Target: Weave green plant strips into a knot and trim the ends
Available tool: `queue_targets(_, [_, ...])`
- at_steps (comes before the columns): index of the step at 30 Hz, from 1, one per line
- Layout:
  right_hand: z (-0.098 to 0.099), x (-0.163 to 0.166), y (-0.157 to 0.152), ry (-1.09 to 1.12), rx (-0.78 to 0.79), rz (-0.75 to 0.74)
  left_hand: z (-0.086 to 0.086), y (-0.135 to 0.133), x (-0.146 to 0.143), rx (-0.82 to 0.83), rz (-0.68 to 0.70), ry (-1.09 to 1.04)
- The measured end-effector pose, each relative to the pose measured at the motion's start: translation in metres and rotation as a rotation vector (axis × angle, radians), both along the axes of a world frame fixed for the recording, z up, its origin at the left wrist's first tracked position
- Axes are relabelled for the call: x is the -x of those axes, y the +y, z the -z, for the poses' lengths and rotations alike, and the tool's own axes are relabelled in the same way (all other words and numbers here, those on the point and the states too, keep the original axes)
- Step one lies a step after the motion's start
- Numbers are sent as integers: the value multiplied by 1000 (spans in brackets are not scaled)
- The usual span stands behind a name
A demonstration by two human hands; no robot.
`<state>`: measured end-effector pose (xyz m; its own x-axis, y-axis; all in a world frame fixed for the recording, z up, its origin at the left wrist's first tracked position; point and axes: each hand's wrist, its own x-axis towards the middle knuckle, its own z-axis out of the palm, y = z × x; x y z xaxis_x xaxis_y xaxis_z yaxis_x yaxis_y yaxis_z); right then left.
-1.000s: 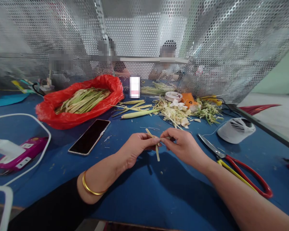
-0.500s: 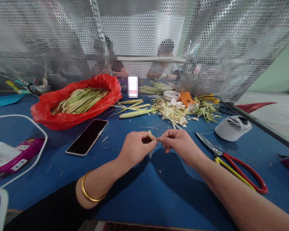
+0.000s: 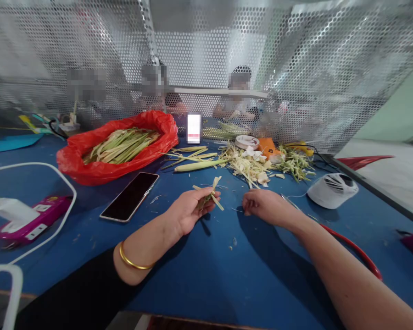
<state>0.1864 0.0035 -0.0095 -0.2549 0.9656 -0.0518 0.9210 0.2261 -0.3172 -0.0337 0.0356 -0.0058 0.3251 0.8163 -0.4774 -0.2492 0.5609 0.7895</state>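
My left hand (image 3: 189,208) pinches a small knot of pale green leaf strips (image 3: 213,195) between thumb and fingers. Its narrow ends stick out in several directions. To the right, apart from it, my right hand (image 3: 261,206) is closed, with curled fingers low over the blue table (image 3: 206,284). A thin white thread (image 3: 237,210) shows beside its fingertips; whether they grip it is unclear. The red-handled scissors (image 3: 356,250) are largely hidden under my right forearm. A white thread spool (image 3: 332,190) lies beyond, with thread trailing toward the scissors.
A red plastic bag (image 3: 69,158) of long leaves stands at back left, near a dark phone (image 3: 130,197). Leaf strips (image 3: 199,165), trimmings (image 3: 249,167) and a tape roll (image 3: 247,141) lie behind my hands. A purple power strip (image 3: 32,222) is left; a perforated screen (image 3: 206,50) borders the back.
My hands have separated. The left moved slightly left and turned, showing more of the leaf knot. The right moved away and curled downward, its forearm now covering much of the scissors.
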Motion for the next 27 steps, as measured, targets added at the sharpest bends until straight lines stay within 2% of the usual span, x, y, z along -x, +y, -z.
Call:
queue_targets(4, [3,2,-1,-7,12,-43,-3,-1,1,46,51,-50])
queue_targets(9, [0,7,-4,6,-40,-41,-4,-2,0,22,57,8])
queue_targets(11, [-2,10,-5,123,-59,-7,-4,-3,0,-20,36,38])
queue_targets(13, [-5,14,-6,354,-21,23,-5,-4,-1,-106,30,78])
queue_targets(17, [-12,23,-10,779,188,45,-8,-10,-3,-351,99,145])
queue_targets(21, [-15,28,-15,909,321,80,-11,-15,-3,-470,195,184])
queue_targets(27, [-14,33,-17,951,373,117,-6,-17,-2,-418,407,195])
